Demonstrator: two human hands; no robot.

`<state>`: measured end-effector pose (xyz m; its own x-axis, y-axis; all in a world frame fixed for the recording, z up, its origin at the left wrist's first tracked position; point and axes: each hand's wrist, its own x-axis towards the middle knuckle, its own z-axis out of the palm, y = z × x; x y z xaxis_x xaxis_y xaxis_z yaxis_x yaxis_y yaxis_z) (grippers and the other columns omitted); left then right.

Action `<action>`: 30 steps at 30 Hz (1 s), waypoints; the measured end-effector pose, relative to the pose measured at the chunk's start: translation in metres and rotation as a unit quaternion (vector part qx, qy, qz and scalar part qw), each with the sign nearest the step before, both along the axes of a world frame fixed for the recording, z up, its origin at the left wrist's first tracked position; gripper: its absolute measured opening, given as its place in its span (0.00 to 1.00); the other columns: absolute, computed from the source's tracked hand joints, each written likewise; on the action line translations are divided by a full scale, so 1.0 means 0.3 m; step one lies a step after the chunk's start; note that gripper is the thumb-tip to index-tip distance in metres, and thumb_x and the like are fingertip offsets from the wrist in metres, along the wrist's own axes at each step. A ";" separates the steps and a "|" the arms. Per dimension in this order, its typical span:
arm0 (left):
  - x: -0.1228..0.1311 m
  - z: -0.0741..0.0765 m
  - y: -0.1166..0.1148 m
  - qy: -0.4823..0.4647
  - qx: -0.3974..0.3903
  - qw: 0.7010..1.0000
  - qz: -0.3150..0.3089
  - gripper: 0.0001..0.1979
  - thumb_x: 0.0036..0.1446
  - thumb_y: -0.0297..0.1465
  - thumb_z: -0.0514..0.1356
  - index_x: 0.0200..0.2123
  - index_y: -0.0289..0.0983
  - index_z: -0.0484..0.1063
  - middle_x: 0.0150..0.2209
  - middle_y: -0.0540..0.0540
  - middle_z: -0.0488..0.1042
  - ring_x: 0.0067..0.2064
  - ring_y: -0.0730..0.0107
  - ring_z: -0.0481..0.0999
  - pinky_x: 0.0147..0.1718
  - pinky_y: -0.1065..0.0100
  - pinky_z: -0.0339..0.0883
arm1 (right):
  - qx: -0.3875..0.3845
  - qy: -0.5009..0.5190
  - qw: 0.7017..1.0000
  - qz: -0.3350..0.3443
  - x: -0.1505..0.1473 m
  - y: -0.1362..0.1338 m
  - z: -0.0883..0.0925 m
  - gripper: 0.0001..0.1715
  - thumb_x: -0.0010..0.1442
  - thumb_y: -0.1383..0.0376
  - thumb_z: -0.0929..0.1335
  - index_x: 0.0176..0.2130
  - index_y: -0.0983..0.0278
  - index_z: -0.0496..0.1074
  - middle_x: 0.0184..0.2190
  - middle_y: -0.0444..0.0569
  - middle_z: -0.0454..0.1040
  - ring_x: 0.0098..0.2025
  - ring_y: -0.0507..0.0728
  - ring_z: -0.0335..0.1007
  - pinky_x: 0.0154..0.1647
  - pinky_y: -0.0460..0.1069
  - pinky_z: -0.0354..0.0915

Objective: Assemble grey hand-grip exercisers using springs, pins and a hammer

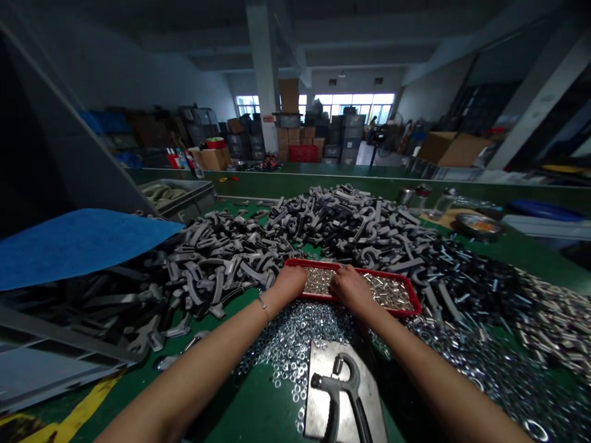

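Tray [417, 303] of metal parts [388, 291], long axis sideways.
Left hand [290, 282] is at left end, right hand [351, 288] near middle; both curled, contents I cannot tell.

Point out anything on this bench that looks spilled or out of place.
Small metal rings lie loose on the green tabletop, outside the red tray, with strays along the left edge of the metal plate. They look spilled, though the spread may be deliberate.

Left hand [290, 281] and right hand [351, 288] (fingers [335, 282] curled) reach forward, apart.
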<state>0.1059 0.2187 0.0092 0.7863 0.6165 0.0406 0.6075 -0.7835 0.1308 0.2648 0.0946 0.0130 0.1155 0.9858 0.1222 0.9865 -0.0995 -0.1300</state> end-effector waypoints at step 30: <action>-0.227 -0.033 -0.436 -0.219 -0.237 0.946 -0.035 0.08 0.65 0.31 0.55 0.36 0.37 0.72 0.32 0.50 0.77 0.34 0.68 0.76 0.36 0.69 0.68 | 0.091 0.288 0.950 -0.082 -0.029 -0.050 -0.025 0.11 0.66 0.60 0.68 0.44 0.65 0.72 0.43 0.48 0.75 0.45 0.57 0.73 0.48 0.57 0.70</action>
<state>0.0379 0.0880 -0.0007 0.7975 0.5942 0.1048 0.3623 -0.6105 0.7043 0.2561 0.0796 0.0054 0.3659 0.9169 0.1594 0.7197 -0.1702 -0.6730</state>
